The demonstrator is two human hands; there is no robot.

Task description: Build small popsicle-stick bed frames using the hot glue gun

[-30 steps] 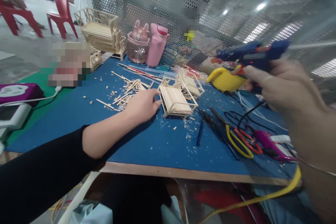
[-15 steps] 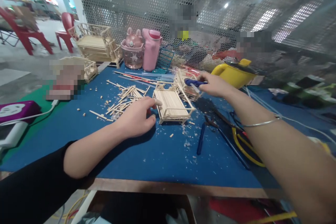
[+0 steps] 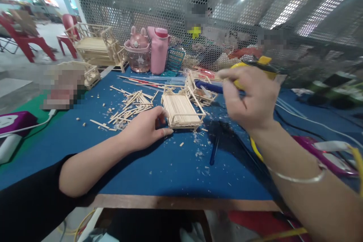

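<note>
A miniature bed made of thin wooden sticks (image 3: 183,109) stands on the blue tabletop. My left hand (image 3: 150,126) is curled at its left side, with the thumb at the near corner and the other fingers against the edge. Raised on the right, my right hand (image 3: 251,96) is closed round a blue-handled tool (image 3: 210,86). The tool's far end reaches over a second small stick frame (image 3: 195,89) behind the bed, and fingers hide part of the handle. Left of the bed lies a heap of loose wooden sticks (image 3: 136,104).
Blue-handled pliers (image 3: 214,149) lie in shadow at front right. A yellow pot (image 3: 241,66), pink bottle (image 3: 159,51) and pink lidded tub (image 3: 138,55) stand at the back. Larger stick furniture (image 3: 96,47) stands back left. Wood bits and cables lie about; a perforated metal screen (image 3: 119,0) rises behind.
My right hand has come up and nearer to me, and more of the blue-handled tool shows. My left thumb has shifted to the bed's near corner. The view has shifted slightly.
</note>
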